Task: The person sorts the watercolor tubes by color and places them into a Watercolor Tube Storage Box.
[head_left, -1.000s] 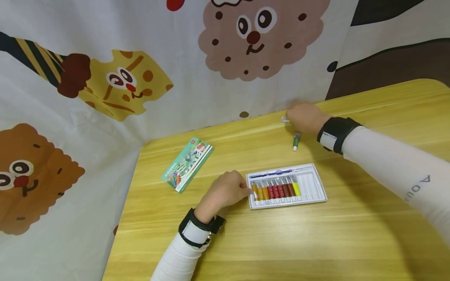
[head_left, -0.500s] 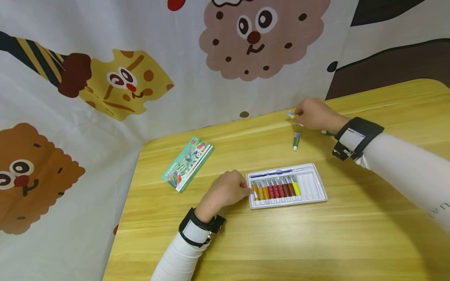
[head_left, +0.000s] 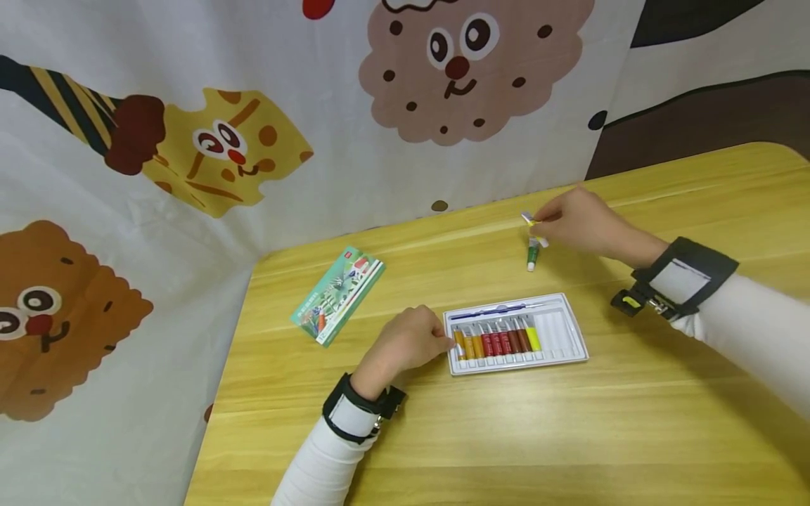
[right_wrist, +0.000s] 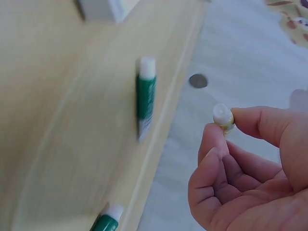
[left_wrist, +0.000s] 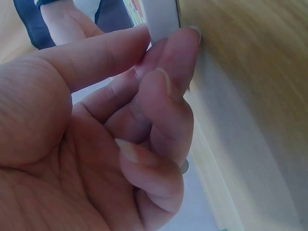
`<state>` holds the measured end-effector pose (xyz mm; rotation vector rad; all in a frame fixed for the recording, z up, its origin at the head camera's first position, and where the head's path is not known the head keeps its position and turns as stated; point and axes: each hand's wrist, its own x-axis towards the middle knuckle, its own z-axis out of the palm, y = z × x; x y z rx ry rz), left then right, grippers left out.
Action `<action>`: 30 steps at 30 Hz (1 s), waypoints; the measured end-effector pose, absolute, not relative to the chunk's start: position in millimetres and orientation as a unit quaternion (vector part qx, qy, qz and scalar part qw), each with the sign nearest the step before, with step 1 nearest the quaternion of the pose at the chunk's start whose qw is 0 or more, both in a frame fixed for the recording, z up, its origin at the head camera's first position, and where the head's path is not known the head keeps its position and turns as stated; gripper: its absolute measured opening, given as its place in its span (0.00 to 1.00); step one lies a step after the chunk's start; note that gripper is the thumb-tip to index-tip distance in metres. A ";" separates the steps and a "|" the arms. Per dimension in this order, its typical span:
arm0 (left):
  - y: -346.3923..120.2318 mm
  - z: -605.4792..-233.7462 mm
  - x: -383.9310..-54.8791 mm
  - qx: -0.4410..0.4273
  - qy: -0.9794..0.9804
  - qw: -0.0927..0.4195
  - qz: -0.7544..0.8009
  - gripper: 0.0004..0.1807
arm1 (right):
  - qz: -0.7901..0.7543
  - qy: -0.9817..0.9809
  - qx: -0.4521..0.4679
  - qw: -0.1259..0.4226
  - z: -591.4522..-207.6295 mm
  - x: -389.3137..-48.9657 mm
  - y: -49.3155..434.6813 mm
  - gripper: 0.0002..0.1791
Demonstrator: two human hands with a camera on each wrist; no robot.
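Note:
My right hand (head_left: pixel 585 223) pinches a yellow paint tube (head_left: pixel 536 232) between thumb and forefinger, above the table. The tube's white cap (right_wrist: pixel 222 113) faces the camera in the right wrist view. Below it lies a green paint tube (head_left: pixel 531 257); a second green tube (right_wrist: pixel 106 222) shows in the right wrist view but is hidden in the head view. With thumb and fingertips my left hand (head_left: pixel 411 341) holds the left edge of a white plastic tray (head_left: pixel 557 360). Yellow, orange, red and brown paint tubes (head_left: pixel 496 344) fill its slots from the left; the right slots are bare.
A blue paintbrush (head_left: pixel 487 313) lies in the tray's upper groove. On the left of the wooden table (head_left: pixel 506 436) rests a green printed box (head_left: pixel 338 295). A cartoon-patterned curtain (head_left: pixel 329 190) hangs along the table's back and left edges.
My right hand has lifted the yellow tube from near the table's back edge and brought it slightly right and towards me, over the green tube. The left hand has stayed at the tray.

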<state>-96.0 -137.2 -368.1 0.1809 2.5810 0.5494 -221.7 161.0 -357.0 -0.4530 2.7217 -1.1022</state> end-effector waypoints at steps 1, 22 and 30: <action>-137.1 -367.5 -95.9 0.066 0.946 0.246 0.202 0.27 | -0.373 0.911 -0.150 0.089 -356.1 -217.2 161.6 0.17; -138.2 -369.3 -94.8 0.071 0.947 0.241 0.198 0.28 | -0.403 0.893 -0.121 0.157 -367.6 -139.2 161.0 0.16; -136.9 -368.7 -95.2 0.071 0.946 0.242 0.203 0.27 | -0.408 0.884 -0.138 0.181 -369.9 -117.4 154.5 0.10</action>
